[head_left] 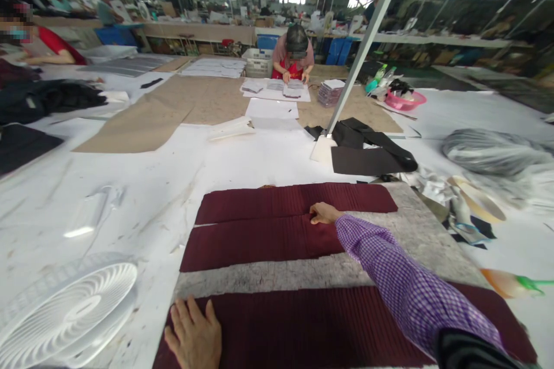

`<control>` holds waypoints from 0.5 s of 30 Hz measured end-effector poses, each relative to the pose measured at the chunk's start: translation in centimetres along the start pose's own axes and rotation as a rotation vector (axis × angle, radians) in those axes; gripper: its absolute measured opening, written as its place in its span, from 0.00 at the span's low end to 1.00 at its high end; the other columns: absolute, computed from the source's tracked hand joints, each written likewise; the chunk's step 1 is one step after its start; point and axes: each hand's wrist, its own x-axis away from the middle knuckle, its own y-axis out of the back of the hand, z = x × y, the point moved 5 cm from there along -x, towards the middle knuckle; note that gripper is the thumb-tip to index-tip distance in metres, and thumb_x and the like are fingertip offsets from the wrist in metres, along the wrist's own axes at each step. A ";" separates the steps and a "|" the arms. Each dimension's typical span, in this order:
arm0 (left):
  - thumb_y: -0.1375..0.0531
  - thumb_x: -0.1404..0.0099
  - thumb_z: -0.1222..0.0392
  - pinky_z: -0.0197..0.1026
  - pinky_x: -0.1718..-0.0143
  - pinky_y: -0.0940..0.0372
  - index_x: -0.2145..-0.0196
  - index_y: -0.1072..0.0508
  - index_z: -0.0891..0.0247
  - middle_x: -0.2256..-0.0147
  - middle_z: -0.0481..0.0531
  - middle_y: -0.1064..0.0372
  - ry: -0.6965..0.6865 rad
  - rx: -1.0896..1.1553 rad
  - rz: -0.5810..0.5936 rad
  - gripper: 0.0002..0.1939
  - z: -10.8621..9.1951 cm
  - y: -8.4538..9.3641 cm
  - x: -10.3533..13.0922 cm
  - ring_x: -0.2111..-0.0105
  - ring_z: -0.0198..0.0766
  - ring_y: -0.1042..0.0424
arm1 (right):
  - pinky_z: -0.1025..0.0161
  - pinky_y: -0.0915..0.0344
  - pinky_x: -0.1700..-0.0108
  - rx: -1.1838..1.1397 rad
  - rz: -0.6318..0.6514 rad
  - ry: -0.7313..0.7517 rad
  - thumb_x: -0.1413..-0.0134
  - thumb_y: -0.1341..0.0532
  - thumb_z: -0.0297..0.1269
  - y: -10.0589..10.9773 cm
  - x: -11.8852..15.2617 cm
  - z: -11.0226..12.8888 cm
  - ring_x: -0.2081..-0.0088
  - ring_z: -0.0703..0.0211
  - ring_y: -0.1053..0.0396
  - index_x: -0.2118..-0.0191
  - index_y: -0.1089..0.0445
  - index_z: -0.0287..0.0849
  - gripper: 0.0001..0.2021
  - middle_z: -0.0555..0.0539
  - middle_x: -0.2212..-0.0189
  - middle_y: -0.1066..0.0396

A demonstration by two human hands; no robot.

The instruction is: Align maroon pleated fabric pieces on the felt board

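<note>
My left hand (194, 331) lies flat with fingers spread on the left end of the near maroon fabric strips (294, 323). Farther up the grey board (259, 277), my right hand (324, 213) is closed, fingertips pinching the upper edge of a maroon fabric piece (246, 242) in the middle row. Just beyond it lies another maroon fabric strip (259, 204), rounded at its right end. The strips show many fine overlapping edges. My right arm, in a purple checked sleeve, hides part of the middle and near rows.
A white fan (86, 305) stands at the lower left. Black fabric (367, 155) lies near a slanted metal pole (367, 40). To the right are a tape roll (478, 199), a spray bottle (506, 282) and plastic-wrapped material (497, 155). A co-worker (294, 55) handles pieces across the table.
</note>
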 end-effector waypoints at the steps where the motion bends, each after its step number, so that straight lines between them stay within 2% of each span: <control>1: 0.50 0.33 0.53 0.62 0.39 0.52 0.40 0.42 0.75 0.39 0.74 0.47 -0.001 0.000 0.003 0.28 0.0 0.0 0.0 0.38 0.59 0.48 | 0.50 0.33 0.52 0.002 -0.001 -0.005 0.40 0.40 0.40 -0.1 0.0 0.0 0.53 0.53 0.31 0.51 0.32 0.39 0.14 0.44 0.52 0.31; 15: 0.51 0.32 0.54 0.62 0.39 0.53 0.40 0.43 0.75 0.39 0.74 0.48 0.008 0.020 0.013 0.28 -0.1 0.3 0.0 0.37 0.58 0.50 | 0.50 0.33 0.52 0.036 -0.066 0.001 0.40 0.41 0.40 -0.4 0.6 0.5 0.53 0.53 0.31 0.51 0.32 0.40 0.14 0.44 0.52 0.31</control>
